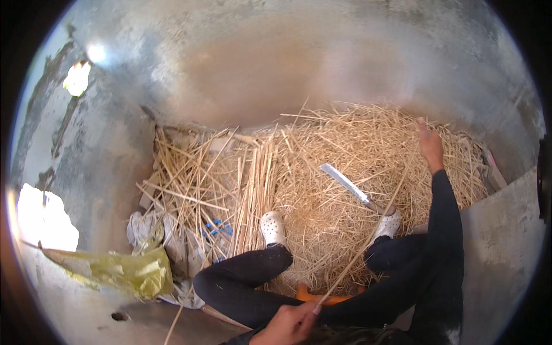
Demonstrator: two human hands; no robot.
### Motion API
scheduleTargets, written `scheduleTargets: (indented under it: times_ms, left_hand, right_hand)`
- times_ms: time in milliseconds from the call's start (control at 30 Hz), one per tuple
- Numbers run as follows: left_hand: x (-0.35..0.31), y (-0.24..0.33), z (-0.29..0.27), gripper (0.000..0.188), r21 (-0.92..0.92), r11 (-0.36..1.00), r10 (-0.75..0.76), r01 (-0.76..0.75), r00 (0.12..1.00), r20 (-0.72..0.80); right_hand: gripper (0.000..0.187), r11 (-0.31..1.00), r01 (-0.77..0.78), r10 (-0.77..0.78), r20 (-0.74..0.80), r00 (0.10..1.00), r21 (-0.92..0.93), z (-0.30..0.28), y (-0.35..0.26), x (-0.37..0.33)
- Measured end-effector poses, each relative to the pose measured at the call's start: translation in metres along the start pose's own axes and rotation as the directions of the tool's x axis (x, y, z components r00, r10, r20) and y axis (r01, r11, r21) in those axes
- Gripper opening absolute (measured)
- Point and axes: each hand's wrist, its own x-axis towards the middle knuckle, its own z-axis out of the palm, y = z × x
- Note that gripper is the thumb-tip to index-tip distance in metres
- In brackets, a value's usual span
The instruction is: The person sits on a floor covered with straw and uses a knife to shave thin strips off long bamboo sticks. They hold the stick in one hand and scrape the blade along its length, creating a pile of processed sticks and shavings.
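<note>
My left hand (290, 323), low in the head view, is closed around a long thin cane strip (359, 251). The strip slants up and to the right across my bent legs. At its far end is my right hand (431, 148), arm stretched out over the straw-coloured pile; its fingers look closed on the strip, though they are small and slightly blurred. A machete (345, 181) with a pale blade and dark wooden handle lies between the hands, its handle beside my right shoe (388, 224). Long split strips (253, 190) lie in a bundle left of the machete.
Shavings (345, 144) cover much of the floor, with loose sticks (190, 172) at left. Concrete walls (259, 69) close in behind and at the sides. A yellow-green sack (126, 271) and grey cloth (144, 230) lie at lower left. Something orange (307, 294) shows beneath my legs.
</note>
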Motion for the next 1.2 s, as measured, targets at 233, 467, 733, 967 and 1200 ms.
scheduleTargets:
  times_ms: [233, 467, 733, 967, 1200]
  left_hand:
    - [0.011, -0.039, -0.074, 0.029, 0.254, 0.962, 0.154, -0.099, 0.966, -0.207]
    - [0.099, -0.097, -0.321, 0.029, 0.891, 0.445, 0.784, 0.088, 0.442, -0.435]
    - [0.121, -0.165, -0.514, 0.056, 0.584, 0.266, 0.852, 0.767, 0.097, -0.514]
    - [0.184, -0.367, -0.284, 0.033, 0.482, 0.736, 0.122, 0.476, 0.607, -0.785]
    - [0.204, -0.469, -0.060, 0.029, 0.383, 0.767, -0.110, 0.515, 0.693, -0.712]
  right_hand:
    - [0.079, 0.991, 0.131, -0.133, 0.192, 0.972, 0.025, 0.012, -0.021, -0.043]
    - [0.077, 0.963, 0.261, -0.219, 0.374, 0.901, -0.063, 0.028, -0.055, -0.096]
    - [0.068, 0.929, 0.339, -0.215, 0.528, 0.822, -0.149, 0.047, -0.038, -0.152]
    - [0.067, 0.937, 0.299, -0.124, 0.626, 0.770, -0.182, 0.054, -0.046, -0.176]
    - [0.068, 0.921, 0.297, -0.064, 0.656, 0.752, -0.251, 0.067, -0.040, -0.188]
